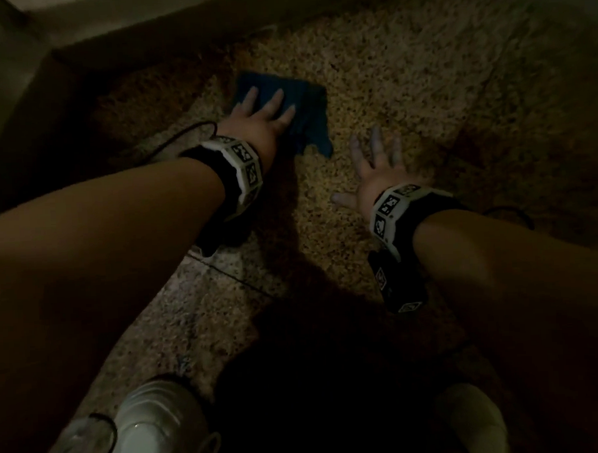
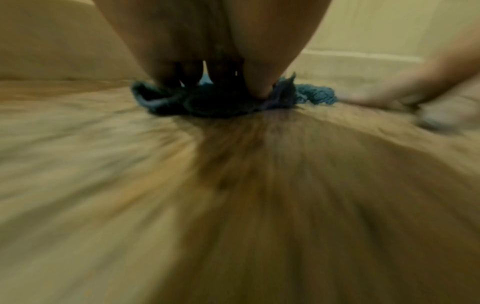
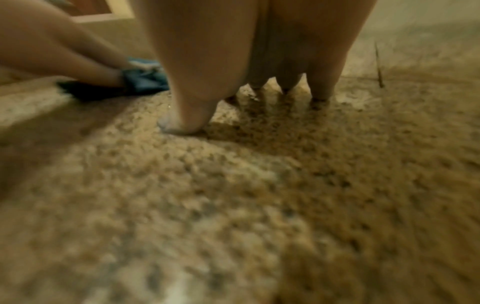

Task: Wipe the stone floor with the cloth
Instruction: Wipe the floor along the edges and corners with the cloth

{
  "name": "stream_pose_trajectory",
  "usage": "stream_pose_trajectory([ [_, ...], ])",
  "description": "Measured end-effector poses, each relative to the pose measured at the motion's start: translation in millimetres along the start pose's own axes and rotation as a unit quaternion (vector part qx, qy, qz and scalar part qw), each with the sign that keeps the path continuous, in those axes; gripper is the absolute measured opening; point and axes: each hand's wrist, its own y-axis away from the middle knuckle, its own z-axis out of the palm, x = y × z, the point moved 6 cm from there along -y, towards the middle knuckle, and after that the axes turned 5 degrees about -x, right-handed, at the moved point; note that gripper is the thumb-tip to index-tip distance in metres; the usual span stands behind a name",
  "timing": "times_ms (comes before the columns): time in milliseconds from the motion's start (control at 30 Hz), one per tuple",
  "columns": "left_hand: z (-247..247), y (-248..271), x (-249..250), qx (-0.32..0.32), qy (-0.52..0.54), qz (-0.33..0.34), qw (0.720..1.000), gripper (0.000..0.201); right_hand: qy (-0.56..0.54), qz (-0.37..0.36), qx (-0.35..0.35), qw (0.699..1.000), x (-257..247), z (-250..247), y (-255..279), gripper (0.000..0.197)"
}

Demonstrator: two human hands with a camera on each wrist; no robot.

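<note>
On the speckled floor (image 1: pixel 369 69) near the wall, the left hand (image 1: pixel 262 116) presses the blue cloth (image 1: pixel 306 113) flat with straight fingers; the right hand (image 1: pixel 377 168) rests beside it, fingers spread on stone.

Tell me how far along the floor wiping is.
Done: cannot tell; no patch of the speckled stone floor looks visibly cleaner in this dim light. In hand: the left hand presses the blue cloth flat on the floor, while the right hand braces on bare stone, fingers spread. Left: the stone toward the wall and by the white shoes.
</note>
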Motion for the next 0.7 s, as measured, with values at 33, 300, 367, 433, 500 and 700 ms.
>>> stream_pose_trajectory([
  [33, -7, -6, 4, 0.013, 0.004, 0.006, 1.000, 0.067, -0.012, -0.004, 0.000, 1.000, 0, -1, 2, 0.100],
  [300, -19, -23, 10, 0.002, 0.024, 0.009, 1.000, 0.067, -0.025, 0.005, -0.003, 1.000, -1, -4, 8, 0.097],
  [367, -17, -15, 11, -0.021, 0.007, 0.006, 1.000, 0.068, -0.026, 0.003, -0.002, 1.000, -1, -5, 9, 0.097],
  [433, -9, 1, 14, -0.036, -0.020, 0.007, 0.999, 0.069, -0.022, -0.006, 0.007, 1.000, 1, -4, 11, 0.097],
  [500, 7, 23, 16, -0.036, -0.040, 0.017, 0.998, 0.069, -0.020, -0.021, 0.020, 0.999, 4, -5, 16, 0.096],
  [700, 63, 65, 15, -0.060, -0.030, 0.056, 0.996, 0.079, 0.083, -0.009, -0.007, 0.996, 23, -3, 31, 0.095],
])
